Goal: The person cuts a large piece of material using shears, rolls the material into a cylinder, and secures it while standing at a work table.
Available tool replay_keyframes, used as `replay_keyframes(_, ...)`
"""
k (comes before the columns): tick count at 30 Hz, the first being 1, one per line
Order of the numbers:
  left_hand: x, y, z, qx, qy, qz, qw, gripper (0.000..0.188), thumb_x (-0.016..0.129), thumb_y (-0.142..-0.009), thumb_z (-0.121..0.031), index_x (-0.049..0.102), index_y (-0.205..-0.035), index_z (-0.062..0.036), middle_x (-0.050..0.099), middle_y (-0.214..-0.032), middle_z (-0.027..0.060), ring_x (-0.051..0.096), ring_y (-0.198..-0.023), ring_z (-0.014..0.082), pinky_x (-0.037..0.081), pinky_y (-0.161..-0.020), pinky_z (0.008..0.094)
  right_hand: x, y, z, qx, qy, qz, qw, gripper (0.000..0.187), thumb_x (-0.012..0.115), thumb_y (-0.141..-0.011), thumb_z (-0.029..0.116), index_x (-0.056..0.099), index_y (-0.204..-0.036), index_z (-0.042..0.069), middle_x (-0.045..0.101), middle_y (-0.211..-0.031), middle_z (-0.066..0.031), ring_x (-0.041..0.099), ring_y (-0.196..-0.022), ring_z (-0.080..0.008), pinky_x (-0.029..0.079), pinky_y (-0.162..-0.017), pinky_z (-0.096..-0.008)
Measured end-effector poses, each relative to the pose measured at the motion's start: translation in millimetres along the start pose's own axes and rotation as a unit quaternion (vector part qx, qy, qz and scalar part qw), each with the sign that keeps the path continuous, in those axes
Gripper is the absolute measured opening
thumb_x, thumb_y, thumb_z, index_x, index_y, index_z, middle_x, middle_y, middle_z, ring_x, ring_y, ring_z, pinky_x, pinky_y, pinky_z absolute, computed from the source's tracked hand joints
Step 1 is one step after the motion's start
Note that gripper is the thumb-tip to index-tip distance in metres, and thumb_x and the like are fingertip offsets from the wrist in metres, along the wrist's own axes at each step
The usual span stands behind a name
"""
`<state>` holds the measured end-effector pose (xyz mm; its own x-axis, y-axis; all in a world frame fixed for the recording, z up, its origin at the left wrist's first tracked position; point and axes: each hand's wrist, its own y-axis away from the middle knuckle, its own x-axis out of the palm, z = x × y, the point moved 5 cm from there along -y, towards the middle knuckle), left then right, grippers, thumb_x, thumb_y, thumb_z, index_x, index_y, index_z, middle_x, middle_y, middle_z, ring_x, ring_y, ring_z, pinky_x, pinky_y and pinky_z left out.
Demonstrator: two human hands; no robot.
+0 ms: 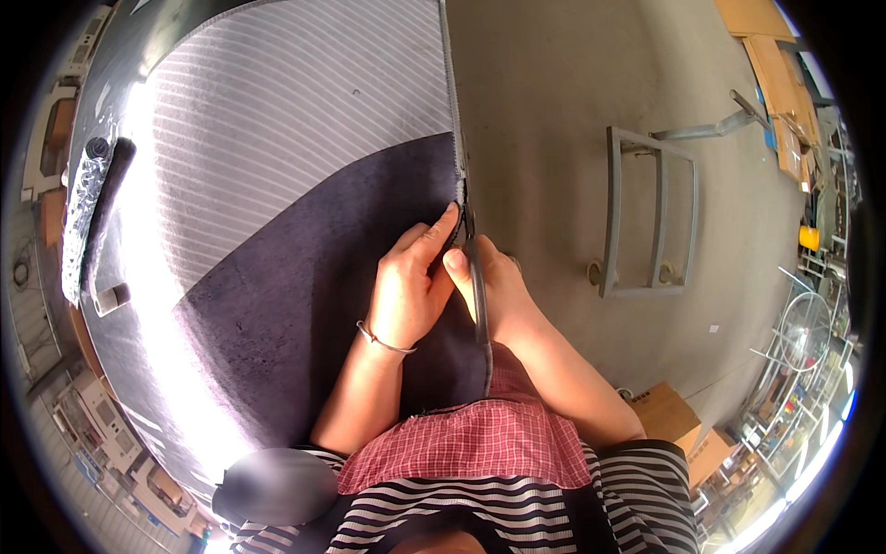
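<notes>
Workshop or factory floor: bare concrete floor (554, 92), metal frame trolley (651, 217), stacked cardboard boxes (784, 83), large carpet (277, 166) spread out.

A bare concrete floor (554, 83) holds a grey metal frame (646, 217), with cardboard boxes (688, 429) and perhaps shelving (803, 342) nearby.

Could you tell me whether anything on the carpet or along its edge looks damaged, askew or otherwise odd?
Nothing stands out. The carpet lies flat, and its grey edge binding runs evenly to where the left hand and right hand pinch it. A roll rests on the far side, and a metal frame lies on the floor.
</notes>
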<state>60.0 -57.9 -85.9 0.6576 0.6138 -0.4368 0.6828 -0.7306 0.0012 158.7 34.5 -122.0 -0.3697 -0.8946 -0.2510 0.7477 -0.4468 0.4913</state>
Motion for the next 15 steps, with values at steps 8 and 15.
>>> replay_keyframes(8, -0.9, -0.6, 2.0, -0.009, 0.002, -0.004, 1.000, 0.051, 0.066, -0.081, 0.009, 0.063, -0.131, 0.0009, 0.060, -0.083, 0.0147, 0.062, -0.068, 0.0256, 0.053, -0.066, 0.0329, 2.3, 4.7, 6.1, 0.012, -0.077, -0.007, 0.997, 0.076, 0.059, -0.091, 0.070, 0.060, -0.096, -0.006, 0.066, -0.074, -0.0164, 0.067, -0.073, -0.0251, 0.051, -0.068, -0.0356)
replay_keyframes(15, 1.9, 2.1, 5.1, -0.026, 0.043, 0.001, 0.999, 0.047, 0.067, -0.084, 0.007, 0.063, -0.131, 0.0003, 0.060, -0.082, 0.0130, 0.062, -0.067, 0.0229, 0.053, -0.064, 0.0316, 7.8, -13.1, -10.7, -0.029, -0.134, -0.007, 0.991, 0.081, 0.052, -0.091, 0.074, 0.057, -0.097, -0.007, 0.065, -0.077, -0.0187, 0.067, -0.077, -0.0276, 0.052, -0.070, -0.0380)
